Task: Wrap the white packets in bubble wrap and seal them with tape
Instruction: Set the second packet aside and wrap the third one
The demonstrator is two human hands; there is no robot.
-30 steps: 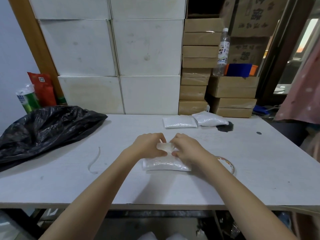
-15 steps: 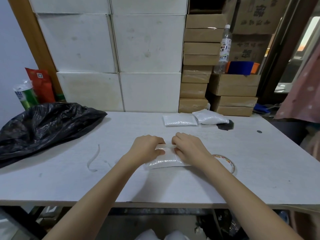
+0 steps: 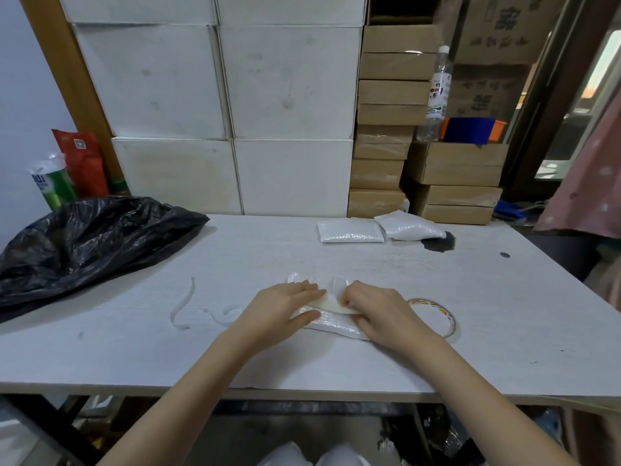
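Observation:
A white packet wrapped in bubble wrap (image 3: 331, 322) lies on the white table (image 3: 437, 314) in front of me. My left hand (image 3: 284, 306) presses flat on its left part. My right hand (image 3: 376, 309) pinches a pale flap at the packet's top middle. Loose clear wrap sticks out beyond my fingers. A roll of tape (image 3: 437, 314) lies flat just right of my right hand. Two more white packets, one flat (image 3: 349, 231) and one bulging (image 3: 408, 227), rest at the far side of the table.
A black plastic bag (image 3: 87, 240) covers the table's left side. A thin white strip (image 3: 188, 307) curls left of my hands. White boxes (image 3: 289, 95) and brown cartons (image 3: 389, 129) are stacked behind the table, with a bottle (image 3: 438, 95). A dark stain (image 3: 438, 243) marks the table.
The packet has shifted slightly on the table under my hands. My right hand has gone from pressing on it to pinching up a flap at its top.

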